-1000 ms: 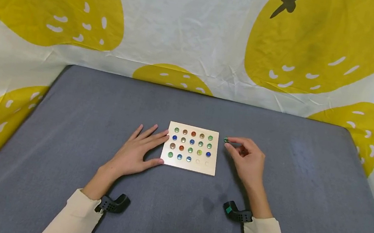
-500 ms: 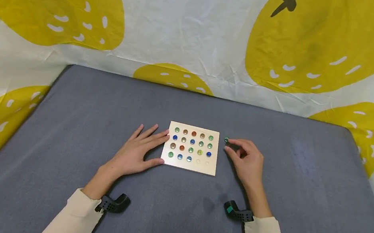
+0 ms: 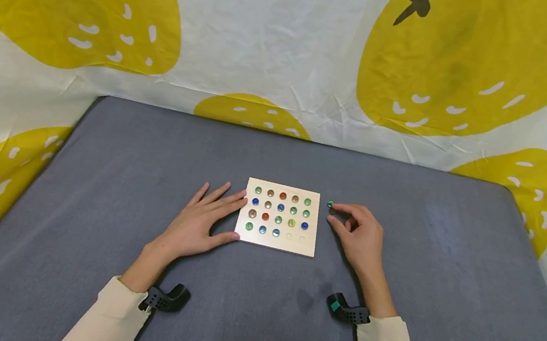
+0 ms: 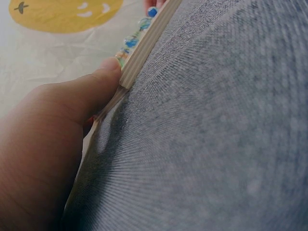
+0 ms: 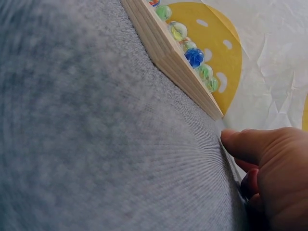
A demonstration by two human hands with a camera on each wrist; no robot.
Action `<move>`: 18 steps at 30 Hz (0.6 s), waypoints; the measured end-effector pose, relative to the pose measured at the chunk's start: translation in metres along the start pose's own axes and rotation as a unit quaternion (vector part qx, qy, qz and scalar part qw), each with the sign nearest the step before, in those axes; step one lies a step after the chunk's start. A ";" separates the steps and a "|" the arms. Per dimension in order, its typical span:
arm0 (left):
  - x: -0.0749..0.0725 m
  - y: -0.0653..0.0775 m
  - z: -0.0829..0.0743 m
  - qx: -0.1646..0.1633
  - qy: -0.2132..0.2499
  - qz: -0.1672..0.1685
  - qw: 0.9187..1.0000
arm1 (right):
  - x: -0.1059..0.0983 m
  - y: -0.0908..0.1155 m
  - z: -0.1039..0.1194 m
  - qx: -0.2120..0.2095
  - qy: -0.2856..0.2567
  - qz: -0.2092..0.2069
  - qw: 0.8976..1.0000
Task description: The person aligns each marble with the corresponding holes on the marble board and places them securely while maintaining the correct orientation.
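A pale wooden board (image 3: 311, 223) holds rows of coloured glass marbles in the head view. Along its left edge lies my left hand (image 3: 198, 227), fingers spread and straight, fingertips and thumb touching the side. The left wrist view shows the thumb (image 4: 108, 72) against the board's corner. To the right of the board, my right hand (image 3: 364, 237) pinches a green marble (image 3: 330, 204) at the tips of thumb and index finger, the other fingers curled under. In the right wrist view a dark reddish round shape (image 5: 250, 183) shows beneath the hand; the green marble is hidden there.
Two hollows (image 3: 296, 238) at the board's near right corner hold no marble. Grey cloth (image 3: 253, 309) covers the table. Behind it hangs a white curtain (image 3: 273, 29) with yellow fruit prints. Each wrist wears a black camera band (image 3: 348, 311).
My right hand has shifted slightly left, and its thumb tip has dropped a little away from the index fingertip. The left hand and the board stay in place.
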State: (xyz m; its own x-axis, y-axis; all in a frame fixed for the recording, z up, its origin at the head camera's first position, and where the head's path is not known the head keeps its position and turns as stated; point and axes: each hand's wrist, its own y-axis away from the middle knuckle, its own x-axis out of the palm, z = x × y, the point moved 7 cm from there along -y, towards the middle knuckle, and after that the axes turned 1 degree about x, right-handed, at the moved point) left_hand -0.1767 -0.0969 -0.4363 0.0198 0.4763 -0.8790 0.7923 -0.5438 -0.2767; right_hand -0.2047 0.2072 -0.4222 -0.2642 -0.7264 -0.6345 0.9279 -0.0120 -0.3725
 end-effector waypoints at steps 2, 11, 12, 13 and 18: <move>0.000 0.000 0.000 0.000 0.000 0.000 1.000 | 0.000 0.000 0.000 0.001 0.004 0.000 1.000; 0.001 0.001 0.000 -0.001 -0.001 0.000 1.000 | 0.001 0.000 0.000 0.007 0.010 0.001 1.000; 0.001 0.001 0.000 -0.001 -0.001 0.000 1.000 | 0.001 0.000 0.000 0.009 0.011 0.002 1.000; 0.001 0.001 0.000 -0.001 -0.001 0.000 1.000 | 0.001 0.000 -0.001 0.011 0.012 0.002 1.000; 0.001 0.000 0.000 -0.001 -0.002 0.001 1.000 | 0.001 0.000 -0.001 0.015 0.022 0.004 1.000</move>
State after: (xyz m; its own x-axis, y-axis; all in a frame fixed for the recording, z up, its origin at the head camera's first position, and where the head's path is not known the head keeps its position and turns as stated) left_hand -0.1765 -0.0967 -0.4374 0.0182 0.4724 -0.8812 0.7939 -0.5426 -0.2745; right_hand -0.2055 0.2073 -0.4235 -0.2664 -0.6962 -0.6665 0.9377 -0.0272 -0.3464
